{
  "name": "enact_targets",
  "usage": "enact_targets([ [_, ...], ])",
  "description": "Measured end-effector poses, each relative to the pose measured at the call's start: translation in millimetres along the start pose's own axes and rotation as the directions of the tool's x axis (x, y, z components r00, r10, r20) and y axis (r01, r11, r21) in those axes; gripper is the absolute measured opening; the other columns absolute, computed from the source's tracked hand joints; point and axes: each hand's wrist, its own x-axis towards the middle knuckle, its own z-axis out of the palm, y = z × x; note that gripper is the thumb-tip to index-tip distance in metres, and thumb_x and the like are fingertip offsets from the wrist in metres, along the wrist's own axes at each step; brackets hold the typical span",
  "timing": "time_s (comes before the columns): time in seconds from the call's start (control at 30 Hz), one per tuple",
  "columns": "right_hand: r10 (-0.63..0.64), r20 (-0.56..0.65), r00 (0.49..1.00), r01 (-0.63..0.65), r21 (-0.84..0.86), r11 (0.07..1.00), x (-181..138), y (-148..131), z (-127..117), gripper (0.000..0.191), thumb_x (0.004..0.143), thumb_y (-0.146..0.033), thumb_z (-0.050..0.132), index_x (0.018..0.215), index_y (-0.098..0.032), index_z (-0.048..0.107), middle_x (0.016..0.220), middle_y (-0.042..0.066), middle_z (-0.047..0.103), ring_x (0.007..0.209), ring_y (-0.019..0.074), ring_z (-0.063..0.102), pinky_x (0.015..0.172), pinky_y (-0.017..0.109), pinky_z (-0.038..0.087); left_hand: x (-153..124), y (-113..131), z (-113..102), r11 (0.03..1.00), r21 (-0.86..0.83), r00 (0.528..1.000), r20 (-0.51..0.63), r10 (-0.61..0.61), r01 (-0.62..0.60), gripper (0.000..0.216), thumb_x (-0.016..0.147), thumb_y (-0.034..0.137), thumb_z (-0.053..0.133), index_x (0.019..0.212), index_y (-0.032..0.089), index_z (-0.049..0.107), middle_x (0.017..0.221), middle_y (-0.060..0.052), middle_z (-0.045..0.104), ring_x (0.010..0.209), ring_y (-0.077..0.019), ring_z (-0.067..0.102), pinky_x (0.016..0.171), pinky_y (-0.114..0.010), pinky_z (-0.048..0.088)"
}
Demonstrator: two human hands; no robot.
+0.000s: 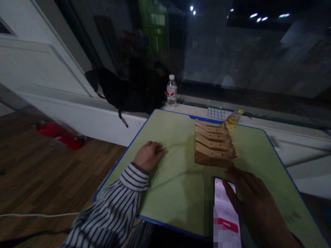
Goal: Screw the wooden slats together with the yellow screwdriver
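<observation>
The left hand (148, 155), in a striped sleeve (133, 177), rests low over the table, thumb and fingers pinched together on a thin dark stick (162, 150), most of which is hidden. The rack (213, 146) stands right of the table's middle, towards the far side: four pale wooden bars in a row, bent up at their left ends, with small dark holes, above a browner base. Just nearer lies the phone (224, 199), its screen lit with digits and a red band. The right hand (254, 199) is spread, thumb over the phone and fingertips near the rack; it grips nothing visible, and whether it touches either I cannot tell.

The table (176, 131) is pale green, edged blue. A red thing (59, 134) lies on the wood floor (51, 172), left of a white radiator (108, 127). Along the sill come a black bag (131, 89), a capped bottle (171, 93) and a clear yellow-marked container (232, 120) by the table's far edge, before a dark window (219, 51).
</observation>
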Motion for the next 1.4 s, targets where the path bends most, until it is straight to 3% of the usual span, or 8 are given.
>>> enact_targets([
  [0.27,0.034,0.033,0.999,-0.035,0.040,0.999,12.2,-3.1,-3.1,0.026,0.093,-0.030,0.054,0.114,-0.016,0.059,0.110,0.014,0.070,0.096,0.0282,0.065,0.082,0.045,0.053,0.9,10.6,6.4,0.998,-0.061,0.995,0.096,0.031,-0.025,0.027,0.089,0.036,0.048,0.081,0.016,0.065,0.079,-0.008,0.064,0.075,-0.0210,0.061,0.071,-0.033,0.047],
  [0.37,0.078,0.012,0.997,-0.079,0.074,0.994,12.8,3.1,-6.8,0.026,0.093,-0.030,0.054,0.115,-0.017,0.060,0.109,0.014,0.071,0.096,0.0269,0.066,0.083,0.044,0.054,-1.5,21.8,3.0,0.989,-0.150,0.990,0.140,0.026,-0.005,0.033,0.092,0.044,0.045,0.082,0.017,0.062,0.067,-0.003,0.062,0.062,-0.0172,0.059,0.058,-0.028,0.045],
  [0.53,0.069,-0.008,0.998,-0.068,0.134,0.989,21.2,8.1,-15.2,0.023,0.093,-0.027,0.054,0.111,-0.016,0.062,0.103,0.013,0.072,0.092,0.0248,0.067,0.080,0.041,0.056,-9.0,61.8,-2.9,0.776,-0.625,0.982,0.184,0.042,0.084,0.030,0.081,0.046,0.064,0.081,0.017,0.061,0.064,0.001,0.061,0.057,-0.0120,0.056,0.054,-0.023,0.044],
  [0.73,-0.110,-0.047,0.993,0.116,0.149,0.982,48.1,-1.5,-26.7,0.027,0.092,-0.021,0.056,0.117,-0.014,0.062,0.108,0.012,0.072,0.096,0.0221,0.067,0.085,0.039,0.056,-7.4,120.3,-2.9,0.743,-0.669,0.948,0.223,0.228,-0.021,0.022,0.078,0.037,0.069,0.078,0.016,0.065,0.066,0.003,0.060,0.059,-0.0092,0.052,0.055,-0.021,0.040],
  [0.87,-0.159,-0.035,0.987,0.162,0.172,0.972,58.9,-3.4,-28.7,0.026,0.092,-0.018,0.056,0.116,-0.014,0.064,0.106,0.012,0.072,0.095,0.0222,0.066,0.084,0.040,0.056,-0.9,139.3,1.4,0.718,-0.691,0.935,0.194,0.295,-0.084,0.014,0.080,0.030,0.065,0.077,0.016,0.065,0.063,0.004,0.059,0.057,-0.0083,0.049,0.056,-0.022,0.039],
  [1.1,-0.142,-0.039,0.989,0.148,0.234,0.961,57.7,1.9,-16.2,0.037,0.093,-0.016,0.054,0.130,-0.018,0.056,0.108,0.010,0.072,0.099,0.0211,0.067,0.089,0.040,0.056,0.9,144.3,6.3,0.585,-0.811,0.941,0.199,0.274,0.002,0.012,0.078,0.029,0.066,0.078,0.016,0.065,0.069,0.001,0.065,0.061,-0.0093,0.055,0.057,-0.021,0.044],
  [1.27,-0.006,0.008,1.000,0.005,0.202,0.979,46.0,10.8,1.6,0.038,0.093,-0.012,0.049,0.130,-0.015,0.055,0.107,0.014,0.069,0.101,0.0239,0.067,0.084,0.040,0.059,4.3,125.9,17.5,0.661,-0.750,1.000,0.000,0.022,-0.015,0.019,0.077,0.035,0.070,0.081,0.018,0.063,0.064,0.003,0.061,0.058,-0.0099,0.055,0.054,-0.022,0.045],
  [1.4,0.168,-0.003,0.986,-0.160,0.304,0.939,40.9,17.2,8.5,0.032,0.095,-0.016,0.045,0.125,-0.017,0.058,0.107,0.012,0.070,0.094,0.0196,0.070,0.080,0.033,0.060,3.8,104.9,41.6,0.680,-0.731,0.998,0.061,-0.024,0.061,0.045,0.075,0.039,0.073,0.111,0.020,0.054,0.093,-0.001,0.066,0.060,-0.0105,0.059,0.053,-0.025,0.050],
])
